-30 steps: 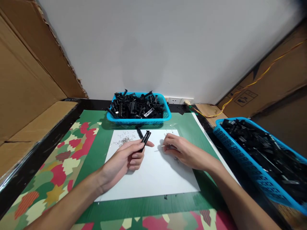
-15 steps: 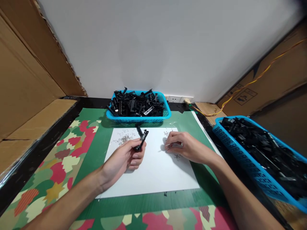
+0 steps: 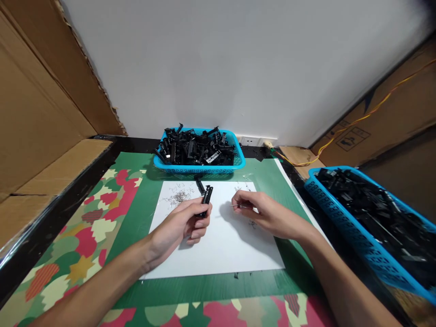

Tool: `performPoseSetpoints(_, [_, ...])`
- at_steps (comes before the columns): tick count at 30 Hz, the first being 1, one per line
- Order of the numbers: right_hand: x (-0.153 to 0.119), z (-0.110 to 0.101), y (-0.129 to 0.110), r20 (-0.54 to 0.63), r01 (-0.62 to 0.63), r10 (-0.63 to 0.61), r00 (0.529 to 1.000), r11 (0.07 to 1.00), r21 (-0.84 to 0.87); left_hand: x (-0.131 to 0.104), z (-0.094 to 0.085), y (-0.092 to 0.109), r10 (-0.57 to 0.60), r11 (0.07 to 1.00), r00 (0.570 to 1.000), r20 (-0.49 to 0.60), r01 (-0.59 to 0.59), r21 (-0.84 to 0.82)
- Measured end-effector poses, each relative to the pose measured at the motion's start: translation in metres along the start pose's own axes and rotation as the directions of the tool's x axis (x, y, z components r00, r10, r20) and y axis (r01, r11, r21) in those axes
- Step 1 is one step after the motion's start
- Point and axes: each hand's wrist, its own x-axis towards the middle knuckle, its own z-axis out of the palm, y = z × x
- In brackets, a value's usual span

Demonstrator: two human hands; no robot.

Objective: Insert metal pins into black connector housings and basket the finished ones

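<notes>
One left hand [image 3: 190, 220], mine, centre of the frame: fingers closed, holding one slim black part [image 3: 207, 200] between thumb and fingers, its far end standing clear of my grip and tilted slightly right. One right hand [image 3: 260, 211], mine, right of centre: thumb and fingertips pinched narrow on one thin, pale pin [image 3: 235, 205], its tip pointing left toward the black part, well apart from it. One loose black piece [image 3: 199, 184], just beyond my left hand, at the upper edge of a white sheet [image 3: 218, 256]. On that sheet: one heap of fine wire bits [image 3: 179, 198], left of centre; a smaller scatter [image 3: 252, 224], partly under my right hand. Beneath: one green mat [image 3: 184, 293], with a camouflage-patterned covering [image 3: 81, 245] along the left and bottom of the frame. Two blue baskets of black parts: one at upper centre [image 3: 200, 169], one at the right edge [image 3: 368, 247]. Surroundings: pale wall [image 3: 218, 68], top; cardboard [image 3: 37, 91], upper left; wall socket [image 3: 250, 141], right of the centre basket; yellow cable [image 3: 388, 96], upper right, across a printed carton [image 3: 352, 138].
</notes>
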Motion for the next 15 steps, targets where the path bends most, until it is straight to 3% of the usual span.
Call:
performPoseSetpoints(4, [0.005,0.012,-0.015,-0.081,0.046,-0.019,0.997,0.935,0.352,-0.001,0.004,-0.001,0.076,0.991,0.997,-0.01,-0.075,0.109])
performPoseSetpoints(7, [0.013,0.028,-0.022,-0.168,0.098,-0.011,0.986,0.848,0.52,-0.001,0.006,-0.004,0.124,0.982,0.992,0.003,-0.123,0.141])
performPoseSetpoints(11, [0.018,0.047,-0.026,-0.222,0.126,0.009,0.975,0.798,0.589,-0.001,0.007,-0.007,0.149,0.977,0.989,0.015,-0.15,0.152])
performPoseSetpoints(15, [0.017,0.054,-0.028,-0.254,0.146,-0.001,0.967,0.821,0.553,0.0,0.007,-0.006,0.187,0.959,0.982,-0.001,-0.183,0.215])
